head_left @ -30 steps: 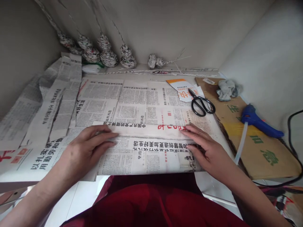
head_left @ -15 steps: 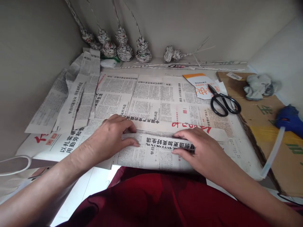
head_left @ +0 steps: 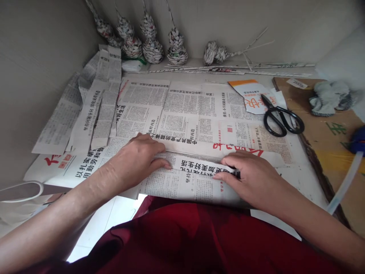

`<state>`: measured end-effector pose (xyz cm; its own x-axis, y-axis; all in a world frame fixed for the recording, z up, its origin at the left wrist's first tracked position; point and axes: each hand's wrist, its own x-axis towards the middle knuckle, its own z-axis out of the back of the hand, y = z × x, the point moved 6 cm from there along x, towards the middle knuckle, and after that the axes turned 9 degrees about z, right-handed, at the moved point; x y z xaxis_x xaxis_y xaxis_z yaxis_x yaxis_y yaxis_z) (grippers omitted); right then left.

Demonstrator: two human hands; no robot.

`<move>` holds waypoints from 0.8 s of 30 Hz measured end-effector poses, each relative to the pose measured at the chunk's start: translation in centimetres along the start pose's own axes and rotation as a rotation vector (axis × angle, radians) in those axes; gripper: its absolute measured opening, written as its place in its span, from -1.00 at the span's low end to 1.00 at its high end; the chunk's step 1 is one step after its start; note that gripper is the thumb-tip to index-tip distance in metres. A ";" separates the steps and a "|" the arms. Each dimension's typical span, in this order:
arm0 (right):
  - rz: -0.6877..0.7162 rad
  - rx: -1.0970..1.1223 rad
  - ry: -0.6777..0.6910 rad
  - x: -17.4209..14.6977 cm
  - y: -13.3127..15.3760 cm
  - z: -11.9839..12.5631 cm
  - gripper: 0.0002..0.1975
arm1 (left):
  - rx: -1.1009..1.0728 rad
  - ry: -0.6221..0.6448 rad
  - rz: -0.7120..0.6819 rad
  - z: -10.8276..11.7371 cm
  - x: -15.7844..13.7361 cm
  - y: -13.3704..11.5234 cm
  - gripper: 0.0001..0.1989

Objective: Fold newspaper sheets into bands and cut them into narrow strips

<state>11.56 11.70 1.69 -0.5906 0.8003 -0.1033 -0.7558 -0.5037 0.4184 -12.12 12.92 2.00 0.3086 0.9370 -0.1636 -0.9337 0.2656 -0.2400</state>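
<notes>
A newspaper sheet (head_left: 173,186) lies in front of me at the near edge of the table, with a folded band along its upper part. My left hand (head_left: 142,154) pinches the left part of this band, thumb below and fingers above. At the right, my right hand (head_left: 251,173) grips the band's other end between thumb and curled fingers. Dark printed characters show on the band between the hands. Beneath it are more newspaper sheets (head_left: 185,104) spread over the table.
Black-handled scissors (head_left: 276,110) rest on paper at the right, beside a cardboard piece (head_left: 308,133) holding a crumpled glove (head_left: 327,99) and a blue glue gun (head_left: 359,139). Newspaper strips (head_left: 91,110) are piled left. Woven paper gourds (head_left: 152,49) and thin paper sticks (head_left: 199,69) line the back wall.
The view has shifted a little, so the background things sit farther right and higher. Both hands keep their hold on the folded newspaper, whose printed band looks slightly more turned over at the right.
</notes>
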 end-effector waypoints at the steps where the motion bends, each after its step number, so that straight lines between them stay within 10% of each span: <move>1: -0.006 0.005 0.009 0.1 -0.1 0.0 -0.71 | 0.002 -0.001 -0.003 0.0 0.1 0.0 -0.70; 24: -0.110 -0.008 0.061 0.7 -0.2 0.5 -0.65 | 0.166 0.027 0.135 0.1 0.3 0.5 -0.60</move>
<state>11.38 12.51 1.97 -0.5196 0.8299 -0.2033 -0.8194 -0.4165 0.3939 -12.53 13.39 1.93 0.1817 0.9606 -0.2101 -0.9832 0.1743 -0.0535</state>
